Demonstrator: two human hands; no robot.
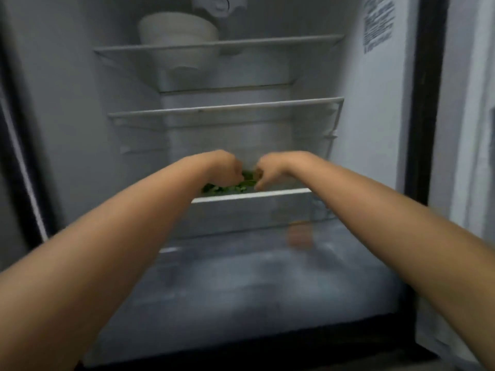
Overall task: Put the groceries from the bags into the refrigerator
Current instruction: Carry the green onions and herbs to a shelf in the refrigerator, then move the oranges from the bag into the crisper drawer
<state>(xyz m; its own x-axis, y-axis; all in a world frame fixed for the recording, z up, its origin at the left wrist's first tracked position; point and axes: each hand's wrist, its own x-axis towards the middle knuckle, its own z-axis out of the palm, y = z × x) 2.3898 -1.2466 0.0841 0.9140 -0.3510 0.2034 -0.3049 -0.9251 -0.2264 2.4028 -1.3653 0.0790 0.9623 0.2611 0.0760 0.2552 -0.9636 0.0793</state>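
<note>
Both my arms reach deep into the open refrigerator point(80, 108). My left hand point(226, 170) and my right hand point(269, 171) are curled, knuckles up, side by side over a bunch of leafy green vegetables point(227, 188). The greens lie on the lower shelf point(281, 195), just behind its white front rim. Fingers of both hands are closed on the greens; the fingertips are hidden behind the knuckles. The frame is blurred.
Two glass shelves sit above; the top shelf point(294, 40) carries a white bowl point(178, 28). A clear drawer point(241, 290) fills the bottom, with something orange point(300, 235) showing faintly through it. A printed label point(377, 22) is on the right wall.
</note>
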